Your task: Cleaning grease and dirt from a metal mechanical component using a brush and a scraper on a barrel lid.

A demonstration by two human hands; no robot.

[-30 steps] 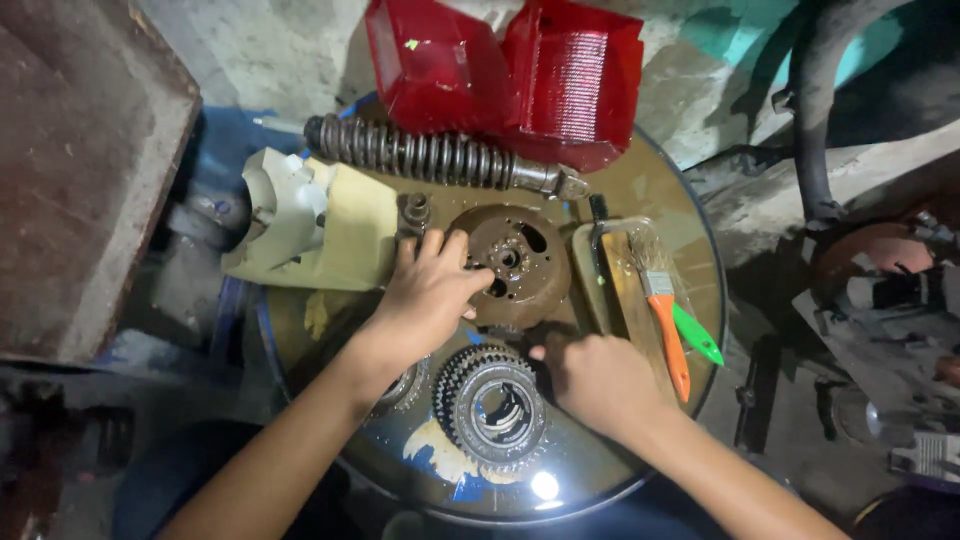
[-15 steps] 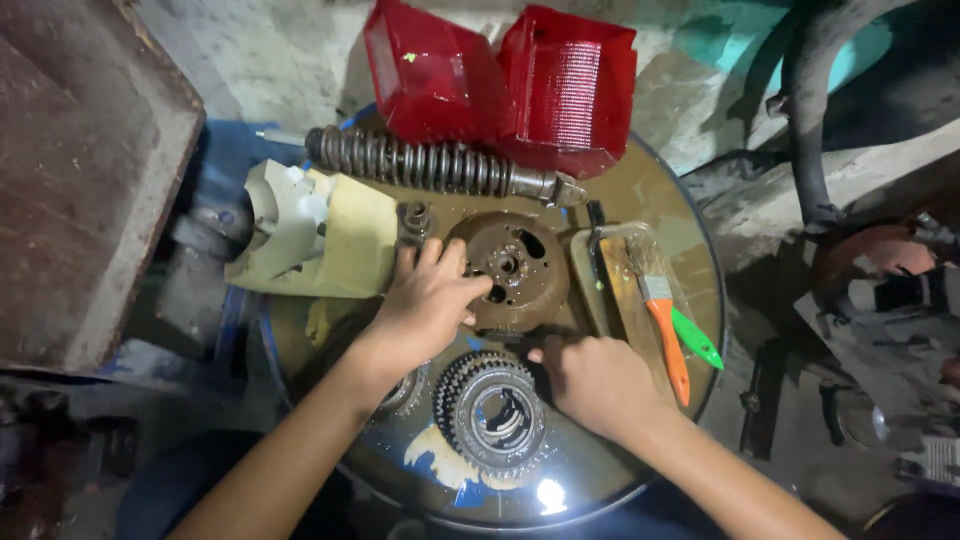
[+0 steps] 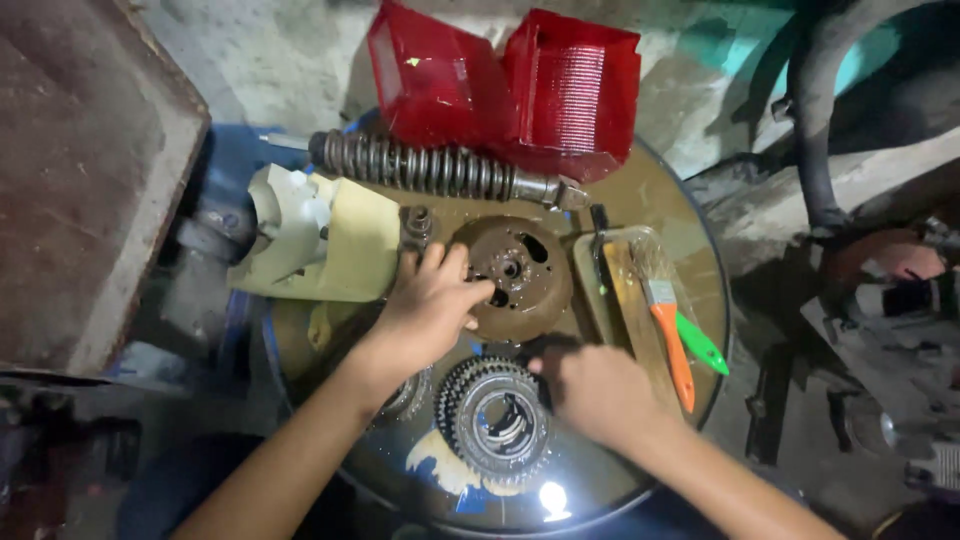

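A repair workshop, probably for motorcycles (dim view): oily gears (image 3: 497,422), coil spring (image 3: 425,168), red lamp lenses (image 3: 510,85).

Far edge: is being blocked by the coil spring shock absorber (image 3: 430,170) and two red lamp covers (image 3: 510,85).
Left side: is being crowded by a cream plastic housing (image 3: 320,240).
Right side: is being taken up by a tray (image 3: 625,290) with an orange-handled brush (image 3: 665,320).
Centre: is being filled by the rusty round hub (image 3: 520,275) and the gear cluster (image 3: 495,420), touching the left hand (image 3: 430,310) and right hand (image 3: 595,390).
Near rim: a bare strip of drum top (image 3: 560,500) is being left open.
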